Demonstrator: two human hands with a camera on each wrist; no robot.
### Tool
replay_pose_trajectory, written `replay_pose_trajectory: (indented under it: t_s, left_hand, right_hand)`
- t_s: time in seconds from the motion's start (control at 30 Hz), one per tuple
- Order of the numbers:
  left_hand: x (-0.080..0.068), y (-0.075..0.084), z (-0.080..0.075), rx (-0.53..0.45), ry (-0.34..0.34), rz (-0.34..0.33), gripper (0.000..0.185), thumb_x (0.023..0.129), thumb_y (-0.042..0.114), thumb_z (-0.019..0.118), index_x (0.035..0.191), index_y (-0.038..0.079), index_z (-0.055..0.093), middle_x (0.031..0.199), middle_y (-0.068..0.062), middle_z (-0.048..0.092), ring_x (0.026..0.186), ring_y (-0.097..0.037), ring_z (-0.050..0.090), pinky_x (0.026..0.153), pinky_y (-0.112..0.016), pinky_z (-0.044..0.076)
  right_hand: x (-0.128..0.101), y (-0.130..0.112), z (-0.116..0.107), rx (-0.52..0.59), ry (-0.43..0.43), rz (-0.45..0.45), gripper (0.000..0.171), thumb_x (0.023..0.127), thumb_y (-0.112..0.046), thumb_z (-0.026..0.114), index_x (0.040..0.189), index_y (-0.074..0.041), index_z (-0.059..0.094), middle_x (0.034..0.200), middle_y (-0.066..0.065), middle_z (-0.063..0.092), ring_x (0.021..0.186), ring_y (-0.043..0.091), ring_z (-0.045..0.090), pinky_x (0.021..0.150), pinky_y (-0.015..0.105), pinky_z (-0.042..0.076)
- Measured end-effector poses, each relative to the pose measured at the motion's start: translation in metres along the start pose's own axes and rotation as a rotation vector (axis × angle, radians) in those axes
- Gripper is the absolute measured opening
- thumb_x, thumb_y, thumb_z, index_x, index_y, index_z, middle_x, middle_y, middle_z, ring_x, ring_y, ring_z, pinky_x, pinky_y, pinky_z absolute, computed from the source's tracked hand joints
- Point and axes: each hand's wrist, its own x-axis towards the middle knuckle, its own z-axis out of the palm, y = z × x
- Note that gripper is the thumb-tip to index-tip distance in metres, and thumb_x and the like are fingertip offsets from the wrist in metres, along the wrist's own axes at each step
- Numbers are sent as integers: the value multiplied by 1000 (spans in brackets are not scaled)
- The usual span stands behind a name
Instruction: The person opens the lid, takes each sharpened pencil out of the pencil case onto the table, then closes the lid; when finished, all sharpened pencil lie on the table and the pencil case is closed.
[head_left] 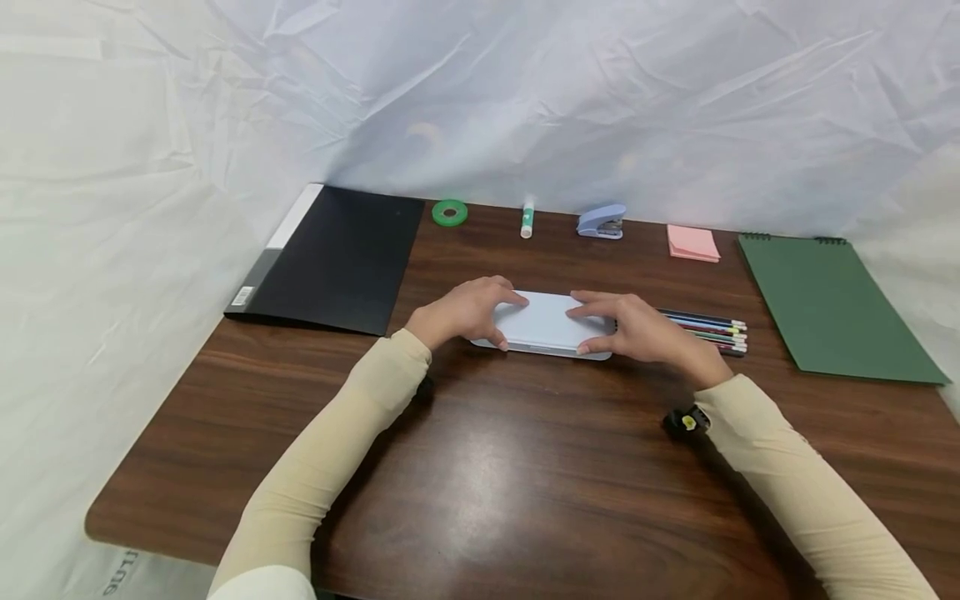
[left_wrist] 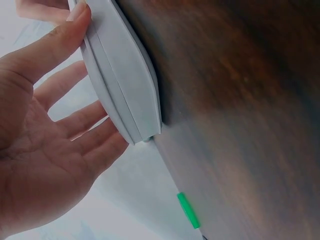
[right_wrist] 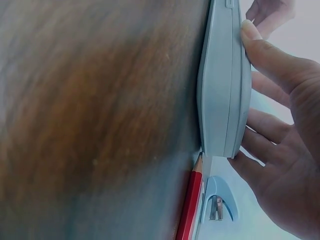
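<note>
A flat white pencil case [head_left: 542, 321], its lid down, lies on the table between both hands. At its left end my left hand [head_left: 472, 312] holds it, the thumb at the front edge and the fingers over the lid. My right hand [head_left: 645, 329] holds the right end the same way. The left wrist view shows the seam along the side of the case [left_wrist: 122, 75], with the thumb [left_wrist: 65, 40] at the lid's rim. In the right wrist view a red pencil [right_wrist: 189, 207] points at the end of the case [right_wrist: 220, 95].
Several pencils [head_left: 708, 330] lie right of the case. Behind stand green tape [head_left: 450, 212], a glue stick [head_left: 527, 220], a blue stapler [head_left: 602, 222] and pink sticky notes [head_left: 692, 242]. A black folder [head_left: 337, 258] lies left, a green spiral pad [head_left: 840, 308] right.
</note>
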Motion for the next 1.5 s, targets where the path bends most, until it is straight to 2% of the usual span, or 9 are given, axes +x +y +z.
replay_pose_trajectory:
  t_s: [0.2,0.43,0.67,1.03,1.23,1.5]
  left_hand:
    - [1,2,0,-9,8,11,74,80,30,85,146,20,53,154,-10,43,142,-27,41,116,-41,35]
    - [-3,2,-2,-30,-16,-15,75,80,29,85,147,22,52,154,-9,43,141,-26,41,115,-40,35]
    - [-2,0,-5,-29,-13,-14,76,80,29,85,148,22,51,153,-9,44,140,-26,42,115,-41,35]
    - [-5,0,0,-34,-32,-13,75,81,28,84,148,21,50,156,-10,41,144,-27,39,117,-42,33]
    - [-7,2,-2,-36,-12,-27,75,81,29,84,148,22,50,156,-9,41,143,-26,39,117,-41,33]
    - [-3,4,-4,-40,-15,-4,75,81,29,84,148,22,50,157,-9,40,144,-27,39,117,-42,33]
  right_hand:
    - [-3,1,0,-16,10,-8,56,83,-26,82,134,-9,64,153,18,45,139,39,46,108,58,39]
    - [-3,-1,0,-25,-6,-11,57,84,-30,81,135,-10,64,154,18,44,139,38,46,108,58,39]
    - [0,-2,-1,-37,-1,5,58,84,-30,81,136,-11,63,155,17,44,139,39,46,109,58,39]
    - [-2,-3,6,-11,-7,24,57,85,-31,80,136,-12,63,156,16,43,140,38,45,110,59,37]
    - [-3,-6,0,-38,-5,22,57,85,-32,80,136,-13,63,155,16,43,140,39,44,110,60,36]
    - [-6,-6,-5,-58,-9,31,57,84,-31,81,135,-11,64,154,18,44,139,40,45,109,60,37]
